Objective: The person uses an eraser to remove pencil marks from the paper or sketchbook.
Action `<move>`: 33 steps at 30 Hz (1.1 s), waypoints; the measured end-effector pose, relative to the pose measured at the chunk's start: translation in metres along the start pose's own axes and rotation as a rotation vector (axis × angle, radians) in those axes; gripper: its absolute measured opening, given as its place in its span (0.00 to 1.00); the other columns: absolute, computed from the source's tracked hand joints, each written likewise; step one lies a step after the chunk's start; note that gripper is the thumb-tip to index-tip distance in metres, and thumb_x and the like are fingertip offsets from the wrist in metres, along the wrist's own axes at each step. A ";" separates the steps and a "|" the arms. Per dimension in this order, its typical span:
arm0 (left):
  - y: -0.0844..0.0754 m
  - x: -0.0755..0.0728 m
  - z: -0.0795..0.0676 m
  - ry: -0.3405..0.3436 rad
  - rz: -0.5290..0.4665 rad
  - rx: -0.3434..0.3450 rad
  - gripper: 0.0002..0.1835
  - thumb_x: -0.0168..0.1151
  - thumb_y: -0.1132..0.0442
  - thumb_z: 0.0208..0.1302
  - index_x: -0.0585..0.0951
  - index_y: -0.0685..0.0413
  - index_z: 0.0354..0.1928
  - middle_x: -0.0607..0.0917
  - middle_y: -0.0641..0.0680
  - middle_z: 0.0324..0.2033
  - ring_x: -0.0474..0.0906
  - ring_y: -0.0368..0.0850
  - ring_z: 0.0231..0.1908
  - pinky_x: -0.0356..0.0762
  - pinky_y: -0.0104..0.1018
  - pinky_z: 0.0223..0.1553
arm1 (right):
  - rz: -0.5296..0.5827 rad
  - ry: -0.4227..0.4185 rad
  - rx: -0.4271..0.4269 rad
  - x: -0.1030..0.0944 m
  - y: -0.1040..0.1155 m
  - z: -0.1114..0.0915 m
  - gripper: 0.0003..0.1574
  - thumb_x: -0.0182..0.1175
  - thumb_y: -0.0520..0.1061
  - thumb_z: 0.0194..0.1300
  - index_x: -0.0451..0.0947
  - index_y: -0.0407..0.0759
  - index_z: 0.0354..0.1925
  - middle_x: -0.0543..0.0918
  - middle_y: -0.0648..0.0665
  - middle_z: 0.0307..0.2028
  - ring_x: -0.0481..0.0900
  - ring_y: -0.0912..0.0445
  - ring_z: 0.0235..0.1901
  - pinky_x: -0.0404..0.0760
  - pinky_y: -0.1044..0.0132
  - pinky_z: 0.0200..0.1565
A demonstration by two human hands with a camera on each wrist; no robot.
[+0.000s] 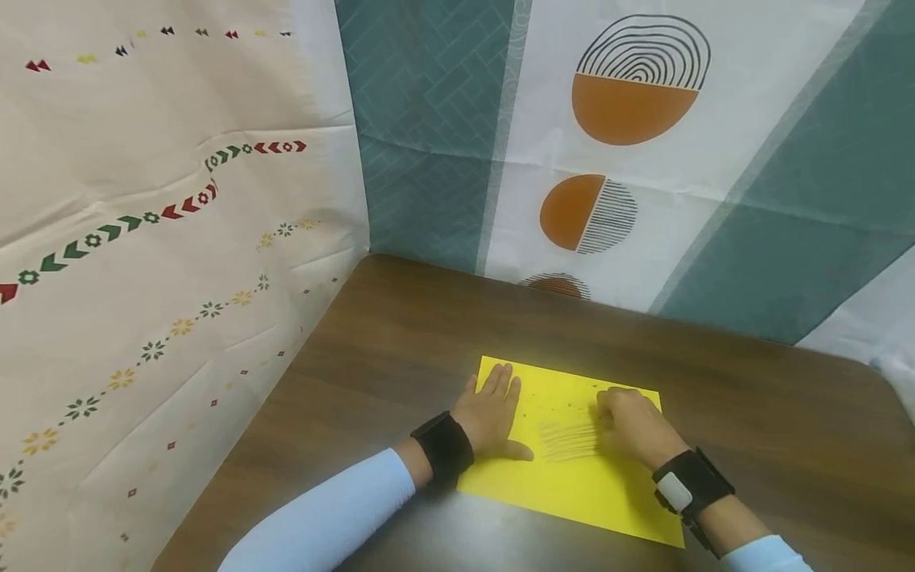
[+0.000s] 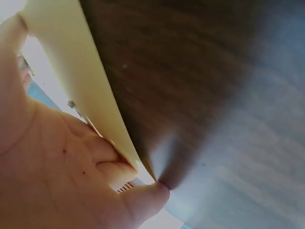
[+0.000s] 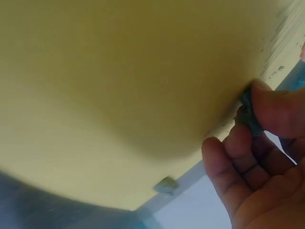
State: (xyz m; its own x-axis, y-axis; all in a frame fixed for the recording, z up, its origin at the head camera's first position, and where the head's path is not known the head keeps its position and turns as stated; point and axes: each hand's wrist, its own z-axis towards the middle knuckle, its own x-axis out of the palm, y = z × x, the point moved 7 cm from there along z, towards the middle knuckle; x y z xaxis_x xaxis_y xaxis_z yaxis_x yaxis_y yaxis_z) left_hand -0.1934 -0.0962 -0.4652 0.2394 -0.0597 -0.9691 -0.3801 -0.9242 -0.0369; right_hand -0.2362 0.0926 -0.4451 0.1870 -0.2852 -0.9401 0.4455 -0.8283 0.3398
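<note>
Right wrist view: right hand (image 1: 635, 423) pinches dark lump (image 3: 248, 117) by right end of sideways strokes (image 1: 569, 440), left hand (image 1: 488, 417) flat across yellow sheet (image 1: 572, 494).

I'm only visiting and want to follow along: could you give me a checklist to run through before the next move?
1. Paper flat on the table: ok, it looks flat in the head view.
2. Paper steadied: ok, the left hand lies spread on its left side.
3. Lump gripped: ok, the right hand pinches it.
4. Lump touching the paper: cannot tell, the fingers hide the contact.
5. Paper free of bits: not ok, a small bit shows at its edge in the right wrist view.
6. Paper unmarked: not ok, dark strokes lie between the hands.
</note>
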 end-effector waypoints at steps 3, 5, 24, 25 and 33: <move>0.000 0.000 -0.002 0.011 -0.008 0.004 0.61 0.55 0.20 0.55 0.55 0.56 0.79 0.51 0.60 0.79 0.45 0.54 0.77 0.56 0.56 0.71 | 0.029 0.004 -0.034 -0.001 -0.004 -0.002 0.21 0.61 0.25 0.48 0.64 0.47 0.20 0.58 0.52 0.21 0.60 0.57 0.22 0.57 0.66 0.25; -0.001 0.000 -0.002 0.019 -0.018 0.007 0.61 0.55 0.20 0.56 0.55 0.57 0.79 0.50 0.60 0.78 0.45 0.55 0.77 0.56 0.56 0.71 | 0.022 -0.002 -0.058 -0.002 -0.003 -0.001 0.21 0.60 0.24 0.48 0.65 0.48 0.19 0.59 0.52 0.20 0.60 0.58 0.22 0.58 0.66 0.25; -0.003 -0.002 -0.001 0.012 0.024 0.027 0.62 0.54 0.19 0.55 0.55 0.59 0.79 0.51 0.63 0.78 0.46 0.56 0.77 0.57 0.47 0.71 | 0.010 -0.041 -0.047 -0.004 -0.004 -0.003 0.19 0.61 0.23 0.46 0.71 0.46 0.21 0.66 0.50 0.22 0.65 0.56 0.24 0.64 0.63 0.27; -0.003 -0.002 -0.001 0.010 0.032 0.028 0.62 0.53 0.19 0.55 0.55 0.59 0.79 0.51 0.63 0.78 0.47 0.56 0.77 0.58 0.47 0.71 | 0.012 -0.044 -0.047 -0.004 -0.005 -0.003 0.19 0.62 0.23 0.46 0.71 0.46 0.22 0.67 0.50 0.22 0.65 0.55 0.24 0.64 0.63 0.27; -0.003 -0.002 0.000 0.006 0.037 0.028 0.62 0.53 0.19 0.55 0.56 0.58 0.79 0.52 0.62 0.78 0.47 0.55 0.77 0.58 0.47 0.71 | 0.028 -0.068 -0.073 -0.005 -0.009 -0.003 0.18 0.63 0.24 0.44 0.74 0.46 0.23 0.69 0.51 0.23 0.66 0.56 0.26 0.67 0.62 0.29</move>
State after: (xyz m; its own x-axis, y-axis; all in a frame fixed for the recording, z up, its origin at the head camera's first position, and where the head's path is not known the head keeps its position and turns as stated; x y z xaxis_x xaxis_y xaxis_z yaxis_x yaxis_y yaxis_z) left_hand -0.1930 -0.0935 -0.4634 0.2299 -0.0959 -0.9685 -0.4138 -0.9104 -0.0081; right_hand -0.2384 0.1036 -0.4431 0.1412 -0.3415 -0.9292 0.5043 -0.7829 0.3643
